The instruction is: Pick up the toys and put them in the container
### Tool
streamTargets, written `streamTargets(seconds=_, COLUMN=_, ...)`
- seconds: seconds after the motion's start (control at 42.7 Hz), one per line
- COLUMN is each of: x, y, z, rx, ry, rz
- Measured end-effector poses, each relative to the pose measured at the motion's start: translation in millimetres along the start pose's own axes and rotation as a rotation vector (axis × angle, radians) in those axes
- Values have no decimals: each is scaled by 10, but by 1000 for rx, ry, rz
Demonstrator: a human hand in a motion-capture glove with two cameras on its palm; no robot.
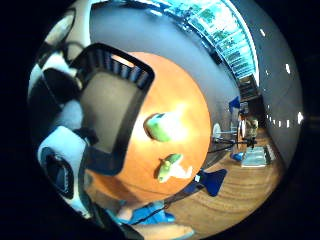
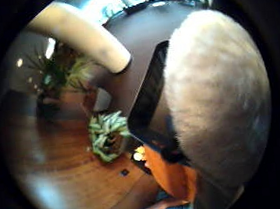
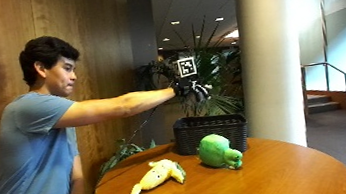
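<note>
A person sat at a round wooden table [image 3: 284, 173] with the right arm stretched out level, the gloved right hand [image 3: 190, 88] raised in the air above one black basket [image 3: 210, 132] that stood on the table's far side. In the outside view it was too small to tell whether the fingers were curled or straight, or whether anything was in them. The thumb side palm view, though, was largely filled by one pale, fuzzy object [image 2: 219, 96] close against the palm, with the basket's dark rim showing just beside it; whether the hand actually held it could not be told. Two toys lay on the tabletop, both outside the basket. One was a green plush [image 3: 219, 152], sitting just in front of the basket and near its wall. The other was a yellow plush [image 3: 153, 177] with green on it and long legs, lying stretched out nearer the person and a little apart from the green one. The little finger side palm view looked down on the same layout: the basket [image 1: 112, 112] seen from above with its dark inside showing, the green plush [image 1: 159, 127] beside it on the orange wood, and the yellow plush [image 1: 170, 167] closer to the table's edge. The person's other hand was down below the table's edge and could not be seen. One thick white column [image 3: 272, 48] rose behind the table, and leafy plants [image 3: 221, 78] stood behind the basket.
</note>
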State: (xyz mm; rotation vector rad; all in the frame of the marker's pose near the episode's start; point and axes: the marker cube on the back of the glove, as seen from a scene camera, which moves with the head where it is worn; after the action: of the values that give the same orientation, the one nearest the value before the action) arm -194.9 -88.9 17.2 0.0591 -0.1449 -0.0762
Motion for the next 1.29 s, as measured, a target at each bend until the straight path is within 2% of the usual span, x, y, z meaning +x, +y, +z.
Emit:
streamTargets(seconds=0.141, x=31, y=26, z=183, rx=-118, ry=84, rz=-33)
streamTargets(seconds=0.305, x=174, y=78, z=135, rx=-195, ry=104, rz=-42)
streamTargets(seconds=0.609, x=327, y=245, z=-194, rx=-222, ry=154, rz=-63)
streamTargets(seconds=0.867, x=1239, y=892, z=-335, rx=-249, ry=191, rz=57)
streamTargets(seconds=0.984, x=1601, y=1224, z=-290, rx=-245, ry=77, rz=205)
streamTargets(seconds=1.101, x=1975, y=1657, z=-86, rx=-281, ry=140, rz=81)
streamTargets(seconds=1.242, x=2364, y=1997, z=228, rx=-310, ry=150, rz=236)
streamTargets(seconds=1.288, x=2484, y=2130, z=333, rx=-327, ry=148, rz=197)
